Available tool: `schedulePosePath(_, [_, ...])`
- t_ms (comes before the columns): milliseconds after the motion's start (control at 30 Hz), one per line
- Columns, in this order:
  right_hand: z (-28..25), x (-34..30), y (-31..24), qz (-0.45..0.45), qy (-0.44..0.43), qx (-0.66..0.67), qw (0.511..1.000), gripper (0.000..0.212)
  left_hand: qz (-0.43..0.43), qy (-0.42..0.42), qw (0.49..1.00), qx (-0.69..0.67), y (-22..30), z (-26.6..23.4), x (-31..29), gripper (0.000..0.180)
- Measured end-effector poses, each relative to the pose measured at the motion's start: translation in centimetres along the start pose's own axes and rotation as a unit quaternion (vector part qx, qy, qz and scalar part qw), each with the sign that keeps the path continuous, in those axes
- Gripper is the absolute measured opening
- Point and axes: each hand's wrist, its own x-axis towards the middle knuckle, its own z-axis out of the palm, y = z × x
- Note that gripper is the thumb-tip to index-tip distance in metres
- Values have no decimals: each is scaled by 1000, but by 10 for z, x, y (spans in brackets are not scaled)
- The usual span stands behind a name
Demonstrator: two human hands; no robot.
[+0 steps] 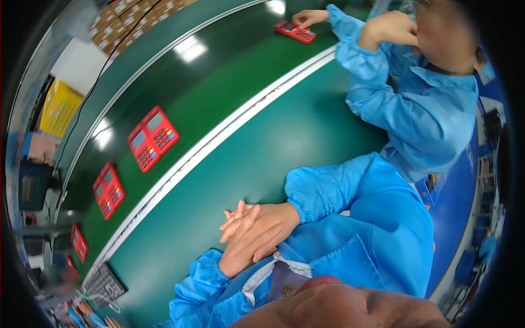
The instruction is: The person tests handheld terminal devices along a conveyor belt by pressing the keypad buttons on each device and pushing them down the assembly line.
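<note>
My left hand (239, 256) and my right hand (276, 217) are clasped together above the green work surface, close to my body. Their fingers are interlaced and folded against each other, with no object between them. Light-blue elasticated sleeves end at both wrists. Beyond a pale rail, two red handheld keypad devices (153, 139) lie side by side on the dark green belt. Another red pair (109, 190) lies further left, followed by a red device (79, 242). All are apart from my hands.
At the upper right, a co-worker in blue has one hand (310, 19) on a red keypad device (296, 33). A white rail (219, 139) divides belt from table. A black keyboard-like panel (105, 284) with a cable lies lower left. Cardboard boxes (123, 24) stand behind.
</note>
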Motion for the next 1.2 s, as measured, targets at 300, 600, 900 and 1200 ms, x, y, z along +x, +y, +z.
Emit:
schedulePosePath(300, [-18, -34, 13, -28, -53, -19, 998, 59, 66, -5, 997, 40, -31, 39, 7, 55])
schedulePosePath(600, [-18, -52, 10, -27, -42, 2, 999, 53, -18, 14, 998, 61, 1, 47, 25, 48])
schedulePosePath(900, [146, 37, 109, -335, 241, 282, 866, 71, -26, 110, 994, 3, -30, 24, -12, 74])
schedulePosePath(1200, [138, 59, 105, -310, 249, 284, 873, 73, -78, 75, 993, 38, -49, 30, -39, 93])
